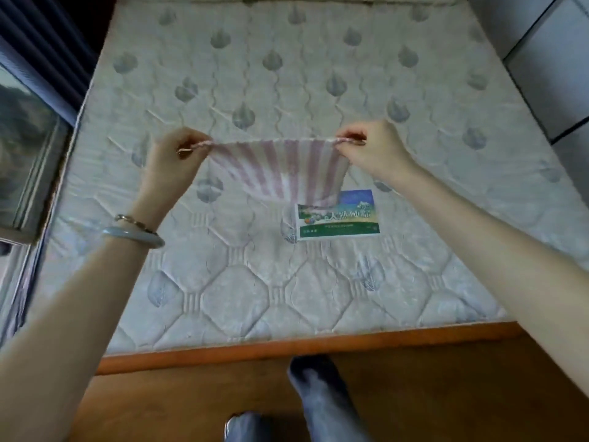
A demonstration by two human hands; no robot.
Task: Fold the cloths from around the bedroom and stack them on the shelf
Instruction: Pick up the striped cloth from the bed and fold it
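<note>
Window frame [35,148]: stood well left of the left hand, past the mattress edge.
Left hand [173,154]: pinched the cloth's upper left corner, fingers curled on the hem.
Cloth [280,169]: pink-and-white striped; top edge stretched taut between both hands, lower edge hanging free over the mattress.
Mattress [287,74]: quilted; open surface beyond and beside both hands.
Printed label [339,218]: lay flat, below the right hand.
Right hand [371,148]: pinched the upper right corner.
Cabinet [541,59]: well right of the right hand.
</note>
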